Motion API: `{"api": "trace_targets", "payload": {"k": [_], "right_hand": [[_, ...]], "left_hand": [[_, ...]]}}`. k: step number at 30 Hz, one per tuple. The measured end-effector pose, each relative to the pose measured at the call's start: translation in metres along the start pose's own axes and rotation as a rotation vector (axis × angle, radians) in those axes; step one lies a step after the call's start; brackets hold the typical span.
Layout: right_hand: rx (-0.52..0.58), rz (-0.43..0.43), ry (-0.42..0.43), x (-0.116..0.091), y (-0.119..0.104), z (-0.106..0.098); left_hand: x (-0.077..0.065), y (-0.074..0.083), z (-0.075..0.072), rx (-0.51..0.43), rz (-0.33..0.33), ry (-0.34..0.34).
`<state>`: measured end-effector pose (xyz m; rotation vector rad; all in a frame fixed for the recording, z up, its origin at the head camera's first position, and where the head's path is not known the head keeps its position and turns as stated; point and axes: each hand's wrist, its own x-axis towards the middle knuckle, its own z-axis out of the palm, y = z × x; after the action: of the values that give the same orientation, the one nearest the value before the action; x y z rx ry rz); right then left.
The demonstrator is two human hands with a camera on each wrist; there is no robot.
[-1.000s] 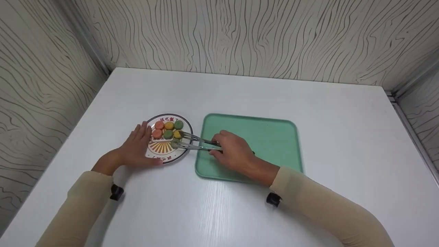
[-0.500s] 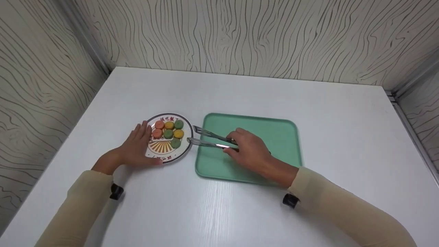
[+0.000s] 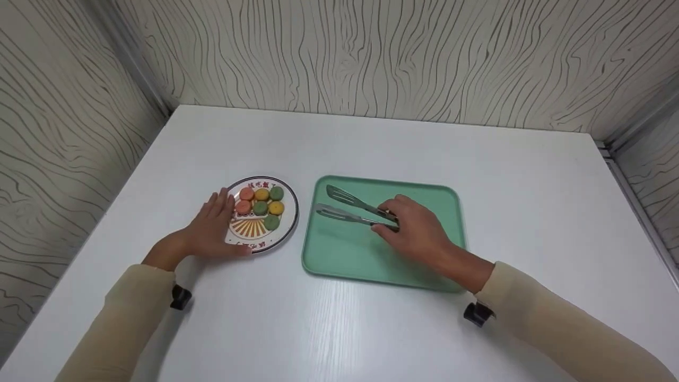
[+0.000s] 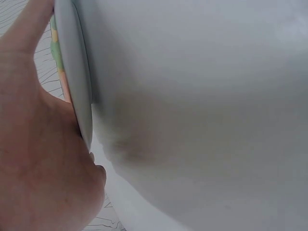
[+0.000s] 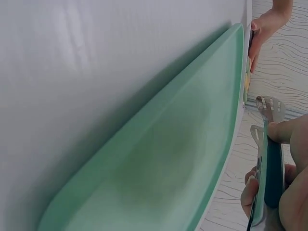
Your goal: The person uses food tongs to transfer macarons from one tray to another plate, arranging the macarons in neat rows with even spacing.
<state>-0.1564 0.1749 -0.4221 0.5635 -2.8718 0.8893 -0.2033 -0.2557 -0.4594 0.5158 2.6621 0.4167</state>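
Observation:
My right hand (image 3: 416,225) grips a pair of metal serving tongs (image 3: 353,200) by the dark handles. The slotted tips stand apart over the green tray, with nothing between them. In the right wrist view the tongs (image 5: 269,154) lie between thumb and fingers. My left hand (image 3: 209,228) rests spread at the left rim of a round white plate (image 3: 289,225), fingers straight, thumb at its near edge. On the plate sit several macarons: pink ones (image 3: 246,193) at the left, yellow ones (image 3: 276,207) and green ones (image 3: 271,222) beside them. The left wrist view shows the plate (image 4: 77,72) edge-on against the hand.
The green tray (image 3: 345,260) with a raised rim lies right of the plate, under the right hand. Both are on a white table (image 3: 318,329). A wall with a wood-grain pattern (image 3: 371,58) stands behind the table, another at the left.
The tongs in my right hand have moved right, from over the plate's macarons to over the tray. The green macaron between their tips earlier now lies free on the plate. My left hand stays put.

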Motion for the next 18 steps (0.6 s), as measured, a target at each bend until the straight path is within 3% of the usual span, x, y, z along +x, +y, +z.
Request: {"api": "trace_targets", "payload": {"k": [7,18], "right_hand": [[-0.025,-0.014,0.021,-0.005,0.01,-0.011],[-0.059,0.067,0.03,-0.022,0.035,-0.024]], "left_hand": [[0.001,0.0,-0.001,0.01,-0.009,-0.002],[-0.002,0.003,-0.003,-0.002,-0.009,-0.001]]}}
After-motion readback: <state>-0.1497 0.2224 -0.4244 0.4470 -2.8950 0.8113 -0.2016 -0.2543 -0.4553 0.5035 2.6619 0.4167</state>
